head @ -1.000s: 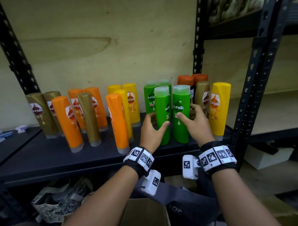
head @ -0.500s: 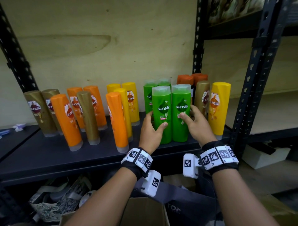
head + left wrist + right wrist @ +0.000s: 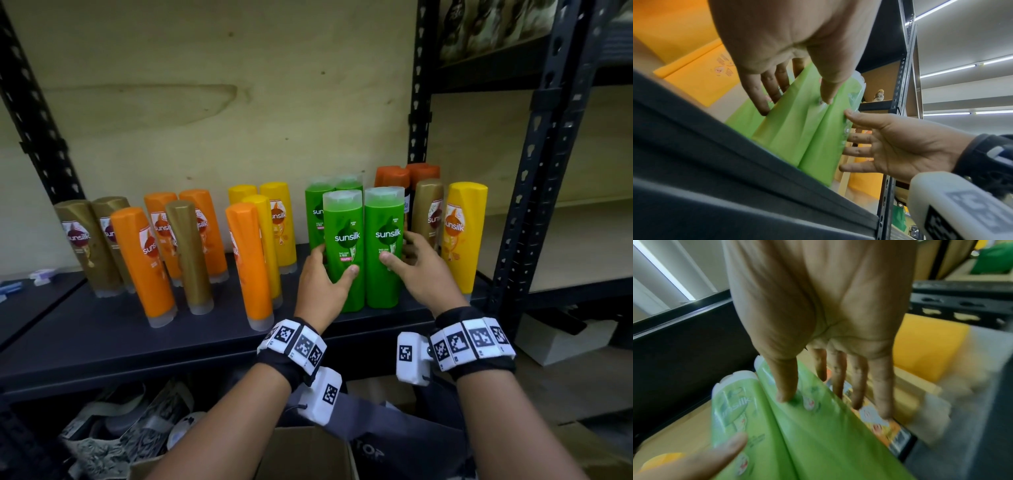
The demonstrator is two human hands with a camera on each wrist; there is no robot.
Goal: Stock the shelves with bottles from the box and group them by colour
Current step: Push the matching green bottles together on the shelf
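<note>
Two green bottles stand side by side at the front of the black shelf (image 3: 102,329), labels facing me. My left hand (image 3: 334,262) grips the left green bottle (image 3: 344,219), thumb on its front and fingers round its left side. My right hand (image 3: 399,251) holds the right green bottle (image 3: 383,212) the same way, mirrored. In the left wrist view the left hand (image 3: 795,104) pinches the left green bottle (image 3: 789,129). In the right wrist view the right hand (image 3: 822,395) has its thumb on the right green bottle (image 3: 828,434). Two more green bottles (image 3: 317,205) stand behind.
Gold bottles (image 3: 80,240), orange bottles (image 3: 140,257) and yellow bottles (image 3: 277,222) stand to the left. A gold bottle (image 3: 428,212), a yellow bottle (image 3: 462,233) and dark orange ones (image 3: 394,174) crowd the right, by the shelf post (image 3: 534,192). A cardboard box (image 3: 308,455) sits below.
Both hands have turned the two front green bottles so their labels face forward and have brought them closer together. The hands stay on the bottles' sides.
</note>
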